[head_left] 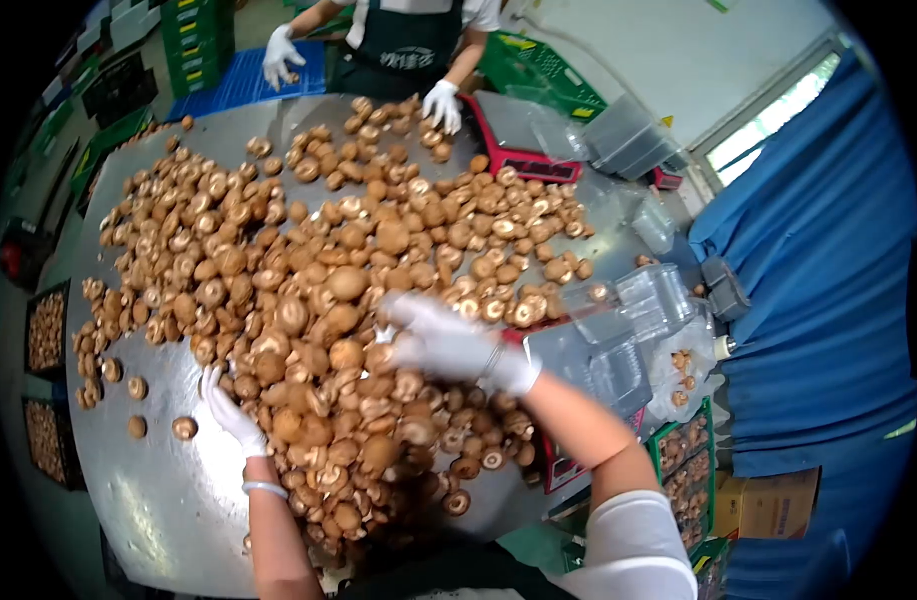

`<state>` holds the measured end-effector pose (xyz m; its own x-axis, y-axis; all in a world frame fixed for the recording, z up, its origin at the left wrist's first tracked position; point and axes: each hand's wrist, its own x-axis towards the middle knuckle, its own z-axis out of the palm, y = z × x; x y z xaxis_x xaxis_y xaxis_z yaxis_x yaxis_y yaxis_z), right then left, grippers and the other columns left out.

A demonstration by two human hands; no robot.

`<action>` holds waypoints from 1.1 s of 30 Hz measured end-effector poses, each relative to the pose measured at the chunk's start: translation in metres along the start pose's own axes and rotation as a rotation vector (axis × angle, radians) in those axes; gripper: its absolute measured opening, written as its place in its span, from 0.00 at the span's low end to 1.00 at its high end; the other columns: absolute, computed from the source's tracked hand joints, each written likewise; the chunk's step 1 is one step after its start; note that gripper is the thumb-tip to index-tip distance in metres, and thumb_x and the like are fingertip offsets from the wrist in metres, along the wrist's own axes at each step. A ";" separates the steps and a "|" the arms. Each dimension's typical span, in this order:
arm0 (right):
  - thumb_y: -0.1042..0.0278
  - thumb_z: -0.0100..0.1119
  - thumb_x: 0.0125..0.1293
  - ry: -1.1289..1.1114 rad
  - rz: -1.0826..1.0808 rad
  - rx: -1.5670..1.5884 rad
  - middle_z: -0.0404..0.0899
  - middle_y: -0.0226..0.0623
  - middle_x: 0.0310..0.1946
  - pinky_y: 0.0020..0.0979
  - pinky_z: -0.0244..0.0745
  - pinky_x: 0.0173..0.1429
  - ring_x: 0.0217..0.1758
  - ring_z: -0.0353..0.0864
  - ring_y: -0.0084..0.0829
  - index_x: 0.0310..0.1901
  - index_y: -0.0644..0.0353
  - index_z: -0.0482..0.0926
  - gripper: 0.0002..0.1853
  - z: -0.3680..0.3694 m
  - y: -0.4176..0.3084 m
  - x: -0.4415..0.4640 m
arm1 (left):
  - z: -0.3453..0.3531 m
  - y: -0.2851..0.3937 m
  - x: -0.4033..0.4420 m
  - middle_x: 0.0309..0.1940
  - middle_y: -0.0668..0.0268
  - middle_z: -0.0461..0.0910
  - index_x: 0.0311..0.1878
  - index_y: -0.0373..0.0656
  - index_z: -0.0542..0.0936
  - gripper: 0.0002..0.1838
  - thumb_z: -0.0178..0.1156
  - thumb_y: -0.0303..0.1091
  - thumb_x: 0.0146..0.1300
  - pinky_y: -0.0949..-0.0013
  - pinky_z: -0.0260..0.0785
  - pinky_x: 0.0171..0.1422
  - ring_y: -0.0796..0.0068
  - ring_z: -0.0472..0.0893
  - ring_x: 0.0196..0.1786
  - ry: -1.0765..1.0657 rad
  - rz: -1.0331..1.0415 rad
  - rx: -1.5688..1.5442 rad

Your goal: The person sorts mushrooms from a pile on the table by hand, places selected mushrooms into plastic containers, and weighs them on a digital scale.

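Observation:
Brown mushrooms lie heaped across a metal table. My left hand, in a white glove, rests against the heap's left edge with its fingers stretched out and nothing held. Over the middle of the heap is my right hand, also gloved and blurred by motion; whether its fingers hold a mushroom cannot be made out. A few loose mushrooms lie left of my left hand.
Across the table a co-worker in white gloves reaches to the mushrooms. A red scale stands at the back right, clear plastic boxes at the right. Green crates, black crates and a blue curtain surround the table.

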<state>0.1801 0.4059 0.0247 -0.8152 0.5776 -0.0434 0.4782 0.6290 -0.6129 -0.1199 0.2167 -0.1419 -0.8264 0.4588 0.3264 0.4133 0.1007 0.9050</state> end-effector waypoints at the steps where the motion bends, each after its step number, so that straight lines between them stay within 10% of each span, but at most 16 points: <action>1: 0.46 0.59 0.60 -0.086 0.368 0.152 0.78 0.47 0.52 0.40 0.73 0.58 0.52 0.79 0.41 0.63 0.54 0.69 0.33 -0.044 0.018 0.004 | 0.001 0.005 -0.001 0.59 0.53 0.71 0.51 0.31 0.77 0.20 0.37 0.33 0.73 0.59 0.52 0.72 0.57 0.67 0.65 0.011 -0.008 -0.007; 5: 0.29 0.58 0.52 0.071 0.821 -0.382 0.71 0.59 0.59 0.42 0.67 0.64 0.63 0.72 0.51 0.72 0.53 0.54 0.52 -0.078 0.166 -0.019 | 0.002 0.016 -0.002 0.59 0.53 0.71 0.51 0.30 0.77 0.20 0.38 0.34 0.73 0.60 0.53 0.72 0.58 0.68 0.64 0.036 -0.019 -0.059; 11: 0.25 0.59 0.49 0.083 0.988 -0.154 0.52 0.58 0.71 0.43 0.52 0.74 0.74 0.52 0.56 0.75 0.43 0.43 0.58 -0.058 0.200 -0.020 | 0.002 0.022 -0.003 0.59 0.53 0.72 0.51 0.31 0.77 0.20 0.38 0.33 0.72 0.60 0.55 0.71 0.58 0.69 0.63 0.047 -0.019 -0.028; 14: 0.28 0.59 0.52 0.241 0.623 0.328 0.51 0.57 0.72 0.40 0.50 0.75 0.74 0.52 0.54 0.75 0.42 0.41 0.56 -0.029 0.183 -0.006 | 0.003 0.024 -0.002 0.58 0.52 0.72 0.50 0.31 0.77 0.20 0.37 0.33 0.72 0.60 0.55 0.71 0.58 0.69 0.64 0.053 -0.017 -0.032; 22: 0.34 0.65 0.51 0.118 0.389 -0.064 0.69 0.53 0.49 0.37 0.72 0.55 0.47 0.76 0.46 0.68 0.44 0.64 0.44 0.042 0.053 -0.013 | 0.005 0.020 0.000 0.57 0.53 0.72 0.49 0.31 0.77 0.19 0.38 0.32 0.72 0.61 0.55 0.71 0.58 0.69 0.63 0.066 -0.007 -0.071; 33: 0.41 0.69 0.48 0.192 0.013 -0.252 0.62 0.56 0.64 0.47 0.63 0.67 0.63 0.65 0.57 0.70 0.56 0.58 0.51 0.027 -0.020 -0.085 | -0.041 0.085 -0.010 0.70 0.50 0.59 0.69 0.41 0.64 0.30 0.58 0.33 0.63 0.59 0.48 0.75 0.54 0.58 0.73 -0.317 0.012 0.288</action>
<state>0.2311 0.3299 0.0195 -0.7431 0.6593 0.1148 0.5738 0.7160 -0.3977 -0.0919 0.1842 -0.0574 -0.6813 0.7053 0.1959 0.5491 0.3156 0.7738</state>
